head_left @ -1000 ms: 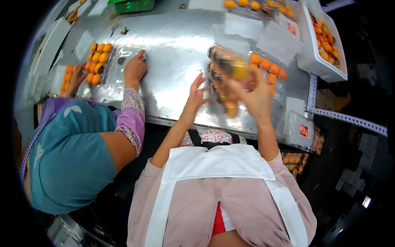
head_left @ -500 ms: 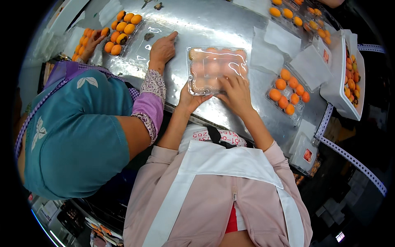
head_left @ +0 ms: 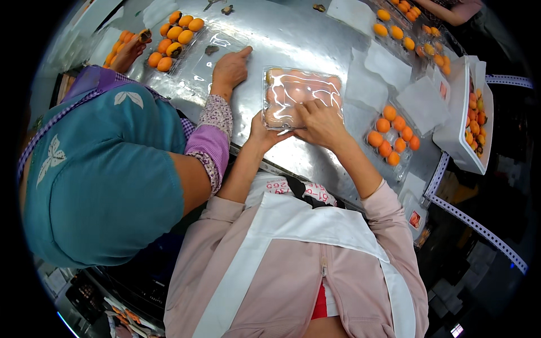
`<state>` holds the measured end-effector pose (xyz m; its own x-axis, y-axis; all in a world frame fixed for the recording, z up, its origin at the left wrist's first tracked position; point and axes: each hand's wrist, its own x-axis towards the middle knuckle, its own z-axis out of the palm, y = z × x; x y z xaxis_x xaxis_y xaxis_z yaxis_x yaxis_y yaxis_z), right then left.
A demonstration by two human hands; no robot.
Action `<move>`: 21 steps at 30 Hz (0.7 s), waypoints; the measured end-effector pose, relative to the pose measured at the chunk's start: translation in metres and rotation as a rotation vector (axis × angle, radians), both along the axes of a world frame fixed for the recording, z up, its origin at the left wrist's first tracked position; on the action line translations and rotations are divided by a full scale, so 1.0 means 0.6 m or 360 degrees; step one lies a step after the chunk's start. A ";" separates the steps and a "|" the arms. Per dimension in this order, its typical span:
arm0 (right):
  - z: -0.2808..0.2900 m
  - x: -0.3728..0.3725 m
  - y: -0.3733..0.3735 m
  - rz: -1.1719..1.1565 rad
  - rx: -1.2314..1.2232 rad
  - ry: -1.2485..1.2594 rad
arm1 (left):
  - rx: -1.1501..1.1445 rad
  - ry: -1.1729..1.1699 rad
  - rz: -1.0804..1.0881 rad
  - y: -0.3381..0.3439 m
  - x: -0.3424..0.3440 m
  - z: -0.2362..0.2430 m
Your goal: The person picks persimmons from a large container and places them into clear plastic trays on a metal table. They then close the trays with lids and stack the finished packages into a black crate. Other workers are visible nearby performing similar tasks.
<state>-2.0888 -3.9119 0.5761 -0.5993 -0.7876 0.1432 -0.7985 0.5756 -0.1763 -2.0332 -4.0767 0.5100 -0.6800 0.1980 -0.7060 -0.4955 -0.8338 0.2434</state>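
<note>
Both of your hands are on the clear clamshell pack of orange fruit (head_left: 301, 98), which lies flat on the steel bench (head_left: 293, 39) straight ahead of you. Your left hand (head_left: 264, 133) cups the pack's near left corner, fingers curled against its edge. Your right hand (head_left: 320, 121) lies on top of the lid near the front edge, fingers spread and pressing down on the plastic.

Judging by that grip, you are at the closing step: the fruit is already inside, the lid is down over it, and you seem to be snapping the near rim shut. Whether the far edge has caught cannot be told through the glare on the lid.

Next, the move likely calls for even pressure run along the rim, with the left hand steadying the pack so it does not slide on the smooth metal. Press on the rim, not over the fruit, which probably bruises easily.

Just to your right an open tray of fruit (head_left: 393, 134) sits beside loose white paper sheets (head_left: 389, 70). To your left, a co-worker's hand (head_left: 230, 69) rests on the bench beside another open tray (head_left: 177, 39).
</note>
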 end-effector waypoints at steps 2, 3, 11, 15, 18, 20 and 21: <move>0.002 -0.001 -0.009 0.0072 -0.0022 0.0039 | -0.0023 0.0013 -0.0034 0.000 0.000 0.002; 0.003 -0.003 -0.013 0.0114 0.0046 0.0042 | -0.0034 0.0029 -0.0066 0.000 0.000 0.001; 0.016 0.010 -0.066 0.0287 0.0423 0.0083 | -0.0077 0.0014 -0.0142 0.007 0.009 -0.006; 0.025 0.012 -0.093 0.0351 0.0485 0.0036 | -0.0058 0.0042 -0.0129 0.000 0.013 -0.018; 0.024 0.013 -0.099 0.0403 0.0545 0.0139 | -0.0112 -0.0002 -0.0166 0.007 0.016 -0.025; 0.015 0.016 -0.094 0.0384 0.0548 0.0205 | -0.0139 0.0013 -0.0195 0.012 0.016 -0.021; 0.004 0.017 -0.090 0.0361 0.0529 0.0252 | -0.0135 0.0022 -0.0197 0.016 0.013 -0.031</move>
